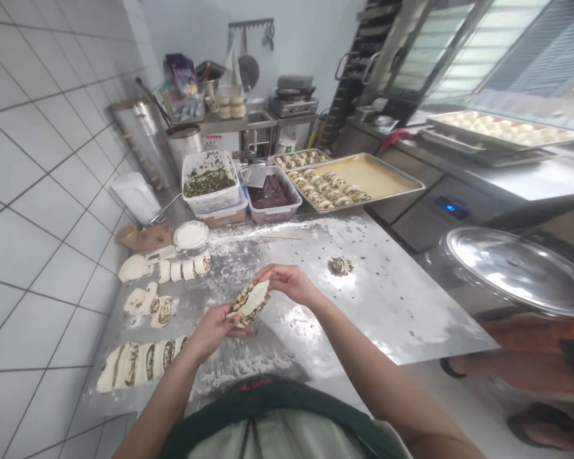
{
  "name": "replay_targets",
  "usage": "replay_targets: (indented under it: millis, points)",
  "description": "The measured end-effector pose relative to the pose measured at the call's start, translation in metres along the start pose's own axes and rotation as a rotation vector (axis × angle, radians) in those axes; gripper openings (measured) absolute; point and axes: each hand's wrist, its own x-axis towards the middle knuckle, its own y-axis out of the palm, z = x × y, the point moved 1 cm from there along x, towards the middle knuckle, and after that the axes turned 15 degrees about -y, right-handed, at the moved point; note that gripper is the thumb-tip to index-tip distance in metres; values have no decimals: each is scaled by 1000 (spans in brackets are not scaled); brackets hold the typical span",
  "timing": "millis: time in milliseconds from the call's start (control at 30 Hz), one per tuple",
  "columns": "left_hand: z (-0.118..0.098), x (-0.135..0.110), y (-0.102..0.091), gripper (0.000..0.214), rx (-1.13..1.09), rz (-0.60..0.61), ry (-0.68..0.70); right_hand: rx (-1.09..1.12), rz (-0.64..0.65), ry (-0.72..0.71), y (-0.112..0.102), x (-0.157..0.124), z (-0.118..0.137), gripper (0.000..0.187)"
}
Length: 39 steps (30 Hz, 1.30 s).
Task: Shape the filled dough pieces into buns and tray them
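The underside of the filled dough piece (256,301) was hidden, as were the tips of some fingers behind it, so how far they wrapped around could not be made out. The left forearm (169,386) covered the near right end of a sliced roll (134,364) on the worktop (316,322). At the right edge another person (530,363) was cut off and blurred, showing little more than orange cloth and part of a limb. The contents of the shelving by the back wall were too blurred to name.

The dough piece was in the air above the near middle of the worktop, held between both hands and slanting up to the right, with dark green filling along its sides. The left hand (215,330) gripped its lower end, palm turned partly upward, fingers reaching beneath. The right hand (287,280) pinched the upper end from above, wrist bent, the forearm running in from the lower right. Neither hand touched the worktop.

A finished twist (340,265) lay apart to the right. Farther back stood a tub of green filling (210,183), and beside it a tray (380,175) partly filled with similar twists.
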Motion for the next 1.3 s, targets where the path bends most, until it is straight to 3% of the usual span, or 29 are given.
replay_targets:
  millis: [100,167,267,333,400,500,600,700,800,933,1100,1167,1233,1300]
  points:
    - [-8,-1,17,38,-31,27,44,99,-282,-12,-4,-9,-6,18]
    - [-12,2,27,36,-121,20,95,205,-389,-3,0,-17,-9,22]
    - [-13,16,41,37,-226,-88,220,314,-338,39,12,-28,-10,35]
    - [-12,29,50,36,-219,-243,303,303,-325,56,20,-34,-12,39]
    - [-9,42,59,36,-201,-418,362,270,-397,106,27,-41,-17,31]
    - [-4,58,69,37,-175,-531,403,316,-476,255,37,-52,-29,36]
    - [1,68,73,32,12,-656,495,466,-485,351,40,-60,-34,39]
    - [7,71,73,26,382,-770,728,645,-508,414,28,-68,-30,33]
    - [15,72,77,26,757,-672,866,751,-440,490,9,-80,-28,46]
    - [28,80,87,29,990,-496,818,642,-503,579,-12,-99,-41,43]
    - [39,117,101,11,730,-530,668,440,-513,484,-41,-116,-65,38]
    - [39,140,108,21,579,-547,606,369,-504,436,-61,-120,-73,41]
    - [35,168,117,44,509,-462,541,320,-482,404,-86,-122,-83,42]
    - [30,199,128,60,516,-260,449,279,-453,374,-114,-123,-94,42]
